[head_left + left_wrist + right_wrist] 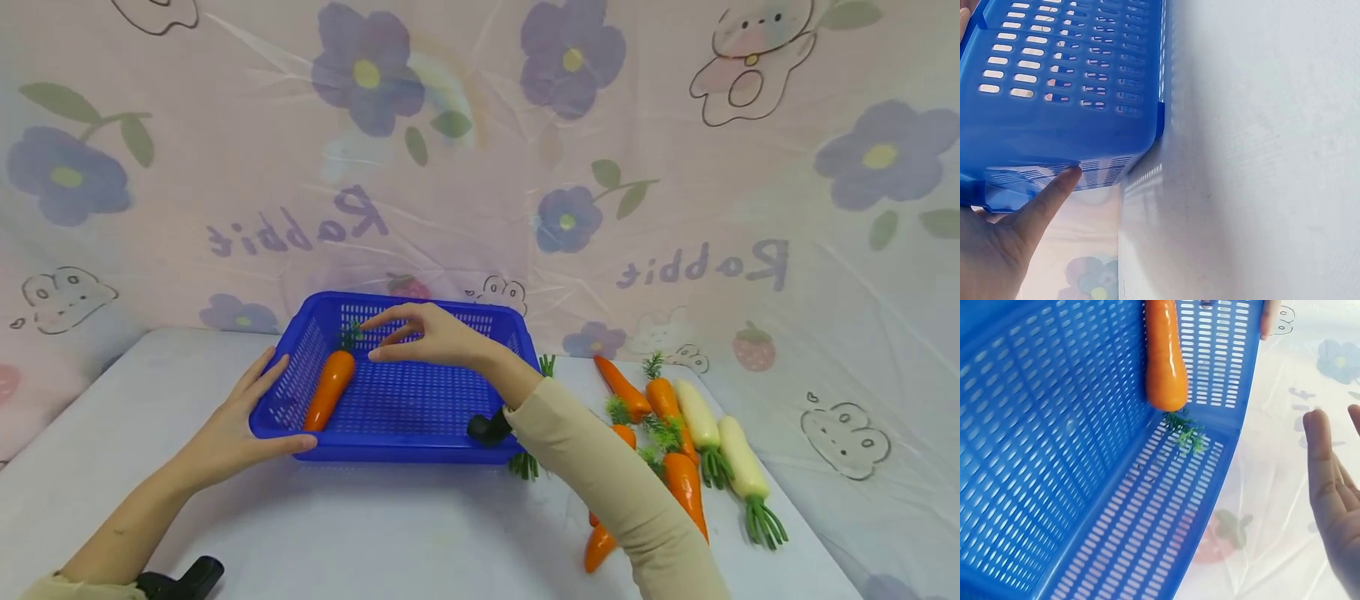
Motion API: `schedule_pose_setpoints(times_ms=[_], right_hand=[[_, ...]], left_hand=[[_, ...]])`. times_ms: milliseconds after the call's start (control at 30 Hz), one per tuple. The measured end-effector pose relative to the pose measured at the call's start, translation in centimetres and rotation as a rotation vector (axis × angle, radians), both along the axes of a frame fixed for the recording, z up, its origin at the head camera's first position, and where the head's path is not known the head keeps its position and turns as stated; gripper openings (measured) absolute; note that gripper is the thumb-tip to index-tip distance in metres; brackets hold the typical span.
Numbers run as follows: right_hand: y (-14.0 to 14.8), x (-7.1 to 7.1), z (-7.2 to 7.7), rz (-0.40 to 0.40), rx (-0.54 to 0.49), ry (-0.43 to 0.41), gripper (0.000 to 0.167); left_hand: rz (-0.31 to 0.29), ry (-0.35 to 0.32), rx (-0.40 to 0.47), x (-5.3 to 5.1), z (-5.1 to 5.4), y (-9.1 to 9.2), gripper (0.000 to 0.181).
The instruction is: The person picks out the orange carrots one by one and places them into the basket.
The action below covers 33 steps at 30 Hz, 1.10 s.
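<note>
A blue plastic basket (420,450) with slotted walls stands on the white table. Inside, along its left end, lies an orange carrot (330,390) with a green tuft at the far end. My left hand (232,429) rests against the basket's near left corner, thumb on the front rim and fingers fairly straight along the left side. In the left wrist view a finger (1054,197) touches the basket's outer wall. Over the basket, right of the carrot's tuft, hovers my right hand (420,333), its thumb and fingers apart and nothing between them.
Right of the basket lies a group of orange carrots (684,483) with green tops, partly behind my right sleeve (600,475). Two white radishes (742,458) lie beyond them. Green stems (523,467) show beside the basket's right end. A printed cloth (480,167) hangs behind.
</note>
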State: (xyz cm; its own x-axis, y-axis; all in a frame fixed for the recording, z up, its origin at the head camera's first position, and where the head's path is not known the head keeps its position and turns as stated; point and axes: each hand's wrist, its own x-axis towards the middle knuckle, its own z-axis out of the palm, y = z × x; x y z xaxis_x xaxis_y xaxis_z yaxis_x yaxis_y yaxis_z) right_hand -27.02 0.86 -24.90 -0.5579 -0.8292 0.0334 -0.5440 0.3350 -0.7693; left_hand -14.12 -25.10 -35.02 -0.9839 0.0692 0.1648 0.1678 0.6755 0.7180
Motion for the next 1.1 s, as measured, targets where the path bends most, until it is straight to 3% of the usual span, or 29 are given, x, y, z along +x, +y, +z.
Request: schedule_pose_setpoints(times_ms=[300,667,1100], right_hand=[[3.0,0.5,-0.3,-0.03,-0.032,0.04,0.04],[7.6,1.0,-0.4,-0.127,-0.083,0.063,0.038],[12.4,1.7,-2.1,-0.185,-0.132,0.057,0.037]], left_hand=[[-0.015,0.009,0.004,0.1,0.1,-0.6,0.108],[0.006,-0.022,-0.03,0.2,0.0,-0.9,0.108],[-0.01,-0.022,-0.028,-0.1,-0.5,-0.2,0.108]])
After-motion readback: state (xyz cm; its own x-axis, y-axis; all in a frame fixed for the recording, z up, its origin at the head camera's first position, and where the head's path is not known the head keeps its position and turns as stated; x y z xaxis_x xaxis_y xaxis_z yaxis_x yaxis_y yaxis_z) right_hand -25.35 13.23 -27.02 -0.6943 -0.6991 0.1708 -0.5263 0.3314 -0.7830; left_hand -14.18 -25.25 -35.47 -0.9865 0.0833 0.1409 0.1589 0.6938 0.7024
